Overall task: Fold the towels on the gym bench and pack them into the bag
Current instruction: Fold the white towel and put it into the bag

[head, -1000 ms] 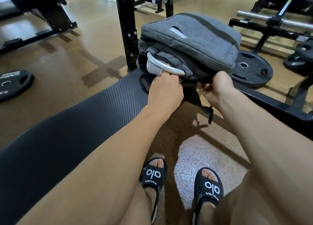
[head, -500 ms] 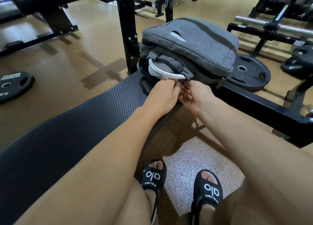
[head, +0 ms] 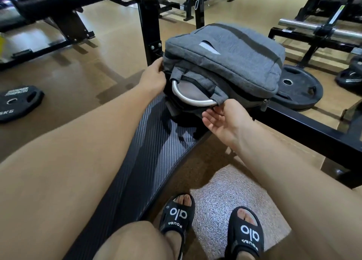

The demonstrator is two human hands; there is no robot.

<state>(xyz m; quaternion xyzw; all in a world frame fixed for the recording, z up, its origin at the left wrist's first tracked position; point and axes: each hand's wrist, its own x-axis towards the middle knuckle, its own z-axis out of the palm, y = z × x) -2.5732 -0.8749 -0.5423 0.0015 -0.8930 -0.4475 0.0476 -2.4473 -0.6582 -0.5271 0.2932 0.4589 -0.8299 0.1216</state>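
I'm looking down at the grey bag (head: 225, 64) lying flat at the far end of the black desk (head: 148, 162), up around twelve o'clock from where I sit. My left hand (head: 153, 77) is at the bag's ten-o'clock corner, fingers curled round the edge of the fabric, so that grip is clamped on the bag. My right hand (head: 225, 116) sits at the bag's six-o'clock edge, palm turned up, fingers loosely spread just under the silver carry handle (head: 193, 99); the fingertips are tucked in by the dark underside, and I cannot tell whether they pinch anything, but the grip reads as apart. A zip pull (head: 264, 105) hangs at the bag's four-o'clock corner. No towel shows outside the bag from here.

Behind the bag at two o'clock a black weight plate (head: 299, 87) lies on the floor, partly hidden by the bag. Another plate (head: 17, 101) lies at nine o'clock, well apart from the desk. A steel bar (head: 317, 28) rests on a rack at one o'clock. Down at six o'clock, both feet in black slides (head: 246, 234).
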